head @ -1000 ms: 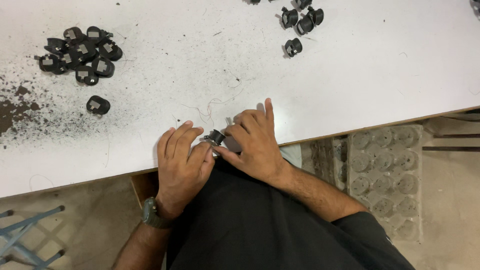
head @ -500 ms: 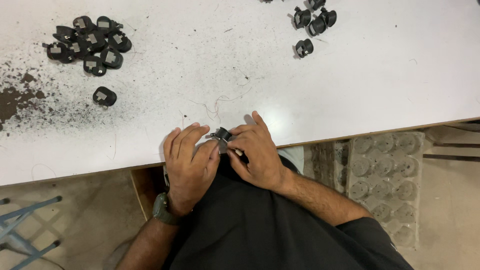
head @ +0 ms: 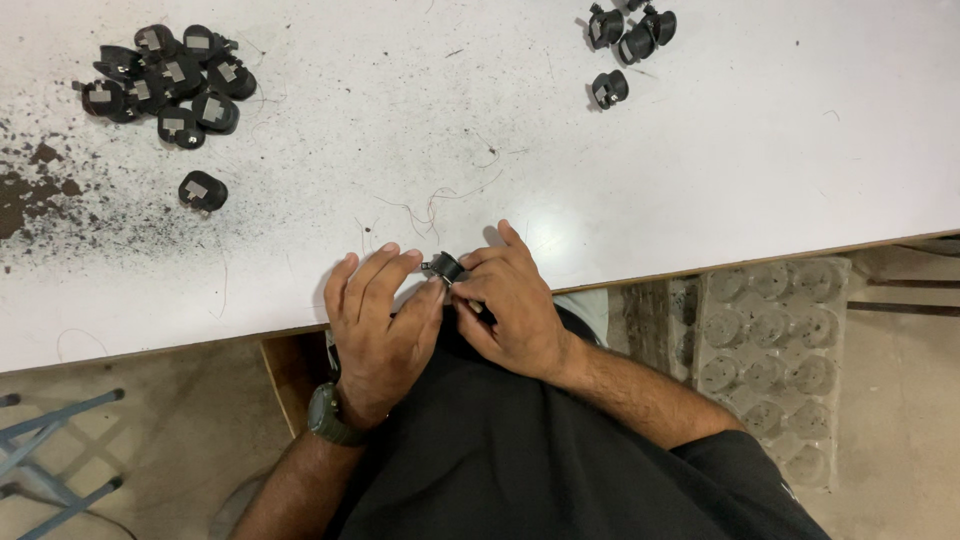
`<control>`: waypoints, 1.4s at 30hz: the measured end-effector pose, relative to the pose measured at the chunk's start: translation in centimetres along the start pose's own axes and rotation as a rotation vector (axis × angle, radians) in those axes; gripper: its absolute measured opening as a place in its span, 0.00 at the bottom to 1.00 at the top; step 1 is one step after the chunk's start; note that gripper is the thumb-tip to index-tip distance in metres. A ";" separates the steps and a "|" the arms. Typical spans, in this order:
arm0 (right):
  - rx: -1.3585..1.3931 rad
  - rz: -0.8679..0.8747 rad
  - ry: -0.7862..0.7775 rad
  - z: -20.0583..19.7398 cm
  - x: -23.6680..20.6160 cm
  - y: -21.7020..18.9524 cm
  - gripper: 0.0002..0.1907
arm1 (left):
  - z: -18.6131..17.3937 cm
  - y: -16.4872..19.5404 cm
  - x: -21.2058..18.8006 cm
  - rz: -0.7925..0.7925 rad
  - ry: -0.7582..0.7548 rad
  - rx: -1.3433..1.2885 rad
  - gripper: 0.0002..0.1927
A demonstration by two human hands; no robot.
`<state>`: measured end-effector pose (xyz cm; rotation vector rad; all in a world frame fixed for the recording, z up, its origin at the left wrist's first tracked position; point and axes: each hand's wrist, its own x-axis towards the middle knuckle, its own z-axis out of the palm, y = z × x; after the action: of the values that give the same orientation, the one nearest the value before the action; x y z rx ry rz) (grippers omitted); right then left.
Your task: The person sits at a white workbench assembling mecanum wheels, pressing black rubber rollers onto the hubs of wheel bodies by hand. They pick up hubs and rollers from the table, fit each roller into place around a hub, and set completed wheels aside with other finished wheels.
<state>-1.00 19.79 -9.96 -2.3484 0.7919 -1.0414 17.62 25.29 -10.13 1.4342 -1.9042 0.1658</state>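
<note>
While both hands pinched the small black part (head: 443,267) at the tabletop's (head: 700,160) near edge, I feared slippage. Left hand (head: 380,320) and right hand (head: 510,305) held it over the drop.

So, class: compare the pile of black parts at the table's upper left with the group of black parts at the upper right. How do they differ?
The left pile holds more pieces, packed close and touching; the right group holds only a few, and reaches the picture's top edge. The left pile's pieces show pale metal faces; the right group's look mostly dark and ring-shaped. One piece lies apart below each. Both are small black parts on the white table.
</note>
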 end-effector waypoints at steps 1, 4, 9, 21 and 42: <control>0.002 -0.002 0.003 0.0 0.0 0.0 0.13 | 0.1 0.0 0.1 -0.022 -0.004 -0.014 0.06; 0.005 -0.006 0.006 0.1 -0.1 0.1 0.13 | 0.2 -0.1 0.2 -0.154 -0.041 -0.096 0.05; -0.003 -0.004 0.010 0.2 -0.1 0.1 0.13 | 0.0 -0.1 0.1 -0.200 -0.086 -0.124 0.06; 0.013 -0.007 0.016 0.2 0.2 0.0 0.14 | 0.2 -1.0 -0.1 0.116 -0.049 0.045 0.07; -0.011 -0.155 0.021 0.9 -1.1 1.2 0.18 | -0.1 -0.4 0.9 -0.195 -0.102 -0.178 0.08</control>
<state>-1.28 19.83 -11.78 -2.4431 0.6328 -1.1289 17.87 24.54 -9.65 1.5189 -1.7958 -0.1680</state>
